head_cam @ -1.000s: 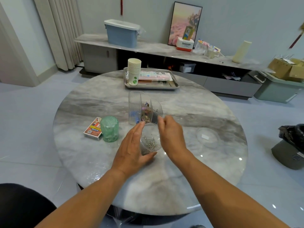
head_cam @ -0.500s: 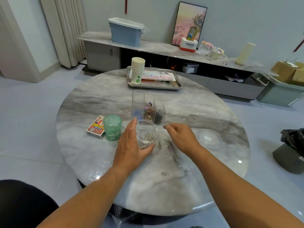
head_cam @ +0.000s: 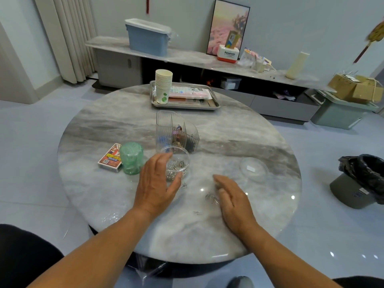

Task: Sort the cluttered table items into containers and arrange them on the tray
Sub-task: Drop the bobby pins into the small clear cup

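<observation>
Step in hand, as we judge: gathering loose paper clips [head_cam: 212, 198] off bench [head_cam: 104, 194] into clear round jar [head_cam: 176, 163]. Left hand [head_cam: 155, 183] curls grip around jar, steadying it mid-bench. Right hand [head_cam: 232, 196] flat, fingers straight, edge down just beside clip pile; nothing held. One stray clip [head_cam: 197, 212] lies nearer us. Next we need sweep or pinch, then jar toward tray [head_cam: 185, 106] at far edge. Readable: "Panasonic" on white-and-red box [head_cam: 227, 54], back shelf. Card box [head_cam: 110, 160] print illegible.

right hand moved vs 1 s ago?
Yes. The right hand was over the clear round jar beside the left hand; now it is lower and to the right, by loose paper clips on the table.
</observation>
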`<state>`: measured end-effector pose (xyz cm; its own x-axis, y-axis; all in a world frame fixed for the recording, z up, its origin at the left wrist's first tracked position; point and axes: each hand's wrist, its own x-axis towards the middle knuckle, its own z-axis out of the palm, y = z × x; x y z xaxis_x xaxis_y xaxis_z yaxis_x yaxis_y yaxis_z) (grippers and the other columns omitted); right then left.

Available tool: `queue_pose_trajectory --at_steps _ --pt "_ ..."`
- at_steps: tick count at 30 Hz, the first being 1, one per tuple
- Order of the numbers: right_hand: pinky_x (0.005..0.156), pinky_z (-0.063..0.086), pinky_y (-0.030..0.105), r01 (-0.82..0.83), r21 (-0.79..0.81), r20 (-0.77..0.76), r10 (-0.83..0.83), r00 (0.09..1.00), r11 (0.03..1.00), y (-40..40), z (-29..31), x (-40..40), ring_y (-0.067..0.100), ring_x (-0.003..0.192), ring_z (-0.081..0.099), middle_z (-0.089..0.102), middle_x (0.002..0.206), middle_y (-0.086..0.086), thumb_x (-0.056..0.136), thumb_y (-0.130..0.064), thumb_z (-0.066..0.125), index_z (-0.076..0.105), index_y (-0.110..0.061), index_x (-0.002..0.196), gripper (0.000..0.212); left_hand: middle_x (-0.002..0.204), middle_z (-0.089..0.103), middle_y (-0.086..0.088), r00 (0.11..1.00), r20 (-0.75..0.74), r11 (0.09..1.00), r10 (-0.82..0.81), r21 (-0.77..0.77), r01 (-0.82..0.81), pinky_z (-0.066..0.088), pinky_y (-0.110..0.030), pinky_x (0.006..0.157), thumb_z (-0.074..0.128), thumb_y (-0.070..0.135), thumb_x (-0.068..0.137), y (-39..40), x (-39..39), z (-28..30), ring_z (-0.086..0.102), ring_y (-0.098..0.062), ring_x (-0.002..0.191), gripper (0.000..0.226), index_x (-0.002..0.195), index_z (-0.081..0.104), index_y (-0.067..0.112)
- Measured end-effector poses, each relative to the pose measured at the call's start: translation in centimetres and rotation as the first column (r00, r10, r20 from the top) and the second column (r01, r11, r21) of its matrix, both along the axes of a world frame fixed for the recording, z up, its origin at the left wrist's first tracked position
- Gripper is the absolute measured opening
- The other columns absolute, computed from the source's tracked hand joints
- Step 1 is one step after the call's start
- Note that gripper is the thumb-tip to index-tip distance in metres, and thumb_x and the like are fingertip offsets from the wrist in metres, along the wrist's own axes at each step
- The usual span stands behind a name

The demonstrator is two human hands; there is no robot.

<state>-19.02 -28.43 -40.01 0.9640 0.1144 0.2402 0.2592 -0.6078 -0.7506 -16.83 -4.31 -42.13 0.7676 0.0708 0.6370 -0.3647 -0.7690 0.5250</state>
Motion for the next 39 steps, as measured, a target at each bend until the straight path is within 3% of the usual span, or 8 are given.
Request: queue_pose_trajectory --at_steps 4,10,14,18,22,27,32,39 --pt "0.114 0.036 0.023 0.292 0.276 -0.162 -0.255 0.953 0.916 1.7 -0.1 -0.5 -0.006 0.13 0.049 0.056 0.141 -0.015 0.093 -0.033 0.034 0.055 -0.028 0.143 0.054 0.12 0.053 -0.008 0.986 0.129 0.994 -0.109 0.046 0.104 0.046 -0.039 0.096 0.051 0.023 0.098 -0.7 -1.0 -0.5 0.054 -0.029 0.108 0.029 0.125 0.05 0.013" --pt "0.114 0.039 0.027 0.281 0.31 -0.207 -0.224 0.952 0.908 5.9 -0.1 0.0 0.001 0.127 0.053 0.061 0.138 -0.008 0.102 -0.01 0.04 0.059 -0.021 0.14 0.044 0.12 0.054 -0.011 0.992 0.12 0.996 -0.049 0.075 0.04 0.044 -0.038 0.096 0.048 0.01 0.092 -0.7 -1.1 -0.4 0.054 -0.031 0.108 0.029 0.121 0.051 0.013" --pt "0.109 0.043 0.02 0.121 0.357 -0.264 -0.024 0.964 0.926 7.8 0.6 0.3 -0.006 0.121 0.057 0.066 0.128 -0.014 0.093 -0.023 0.037 0.063 -0.029 0.13 0.046 0.107 0.06 -0.006 0.958 -0.132 0.965 -0.253 0.034 0.259 0.052 -0.046 0.078 0.042 0.021 0.094 -1.1 -2.0 -0.2 0.059 -0.028 0.092 0.024 0.117 0.047 0.022" --pt "0.102 0.047 0.022 0.165 0.478 -0.237 -0.054 0.97 0.862 6.2 1.2 1.2 -0.001 0.114 0.064 0.071 0.12 -0.007 0.096 -0.008 0.039 0.067 -0.02 0.127 0.043 0.144 0.05 0.005 0.887 -0.339 0.931 -0.314 0.075 0.358 0.038 -0.021 0.105 0.04 0.034 0.106 -1.4 -2.2 -0.3 0.051 -0.014 0.128 0.041 0.146 0.039 0.027" --pt "0.08 0.053 0.016 0.068 0.209 -0.342 0.008 0.94 0.976 1.6 2.1 2.0 0.006 0.087 0.067 0.071 0.106 0.0 0.092 0.0 0.057 0.07 -0.019 0.124 0.04 0.168 0.013 0.01 0.806 -0.501 0.886 -0.314 0.152 0.439 -0.001 -0.011 0.118 0.028 0.044 0.108 -2.0 -2.7 -0.2 0.01 -0.002 0.153 0.059 0.161 0.008 0.032" --pt "0.094 0.054 0.03 -0.41 -0.208 -0.55 0.241 0.8 0.888 -1.0 5.1 1.9 0.015 0.103 0.064 0.068 0.113 0.001 0.07 -0.028 0.09 0.065 -0.027 0.129 0.065 0.165 0.023 0.017 0.595 -0.638 0.805 -0.489 -0.069 0.589 0.024 -0.023 0.119 0.033 0.045 0.095 -3.0 -4.1 0.9 0.028 0.001 0.146 0.071 0.154 -0.006 0.056" --pt "0.093 0.05 0.028 -0.495 -0.441 -0.498 0.255 0.829 0.749 1.8 5.0 1.2 0.017 0.108 0.055 0.043 0.131 -0.002 0.065 -0.039 0.093 0.045 -0.021 0.146 0.096 0.145 0.041 0.015 0.662 -0.568 0.853 -0.489 -0.151 0.5 0.042 -0.028 0.11 0.059 0.029 0.091 -1.8 -3.7 2.0 0.046 0.006 0.127 0.077 0.155 0.019 0.045" --pt "0.07 0.044 0.018 -0.454 -0.473 -0.486 0.206 0.849 0.755 3.3 5.7 2.6 0.011 0.087 0.06 0.064 0.098 -0.006 0.074 -0.023 0.09 0.073 -0.02 0.11 0.041 0.096 0.058 0.014 0.619 -0.742 0.906 -0.257 0.037 0.421 0.041 -0.014 0.072 0.083 0.042 0.079 -0.8 -2.1 3.1 0.057 -0.002 0.084 0.049 0.123 0.067 0.028"
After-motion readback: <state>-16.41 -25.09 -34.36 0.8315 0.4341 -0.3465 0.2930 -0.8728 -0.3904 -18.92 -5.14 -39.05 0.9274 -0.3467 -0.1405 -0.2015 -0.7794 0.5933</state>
